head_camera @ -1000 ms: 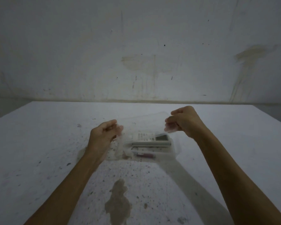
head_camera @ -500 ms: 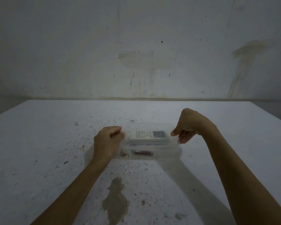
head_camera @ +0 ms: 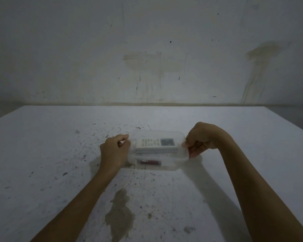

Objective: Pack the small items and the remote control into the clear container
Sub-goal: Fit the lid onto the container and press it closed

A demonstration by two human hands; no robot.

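Observation:
A clear plastic container (head_camera: 180, 159) sits on the white table, with its clear lid (head_camera: 157, 134) lying flat over it. Inside, a white remote control (head_camera: 156, 144) lies lengthwise, screen end to the right. In front of it, low in the container, lies a small dark red item (head_camera: 150, 161). My left hand (head_camera: 114, 151) pinches the lid's left end. My right hand (head_camera: 198, 138) pinches the lid's right end with thumb and fingers. Other small items are hidden or too dim to tell.
The white table (head_camera: 42, 154) is speckled with dark spots and has a brown stain (head_camera: 120, 215) near the front. A stained wall (head_camera: 147, 67) stands right behind the table's far edge. The right table edge runs diagonally at the far right.
The lid, held tilted above the container a second ago, has come down flat onto it. Both hands lowered with it and stay at its two ends.

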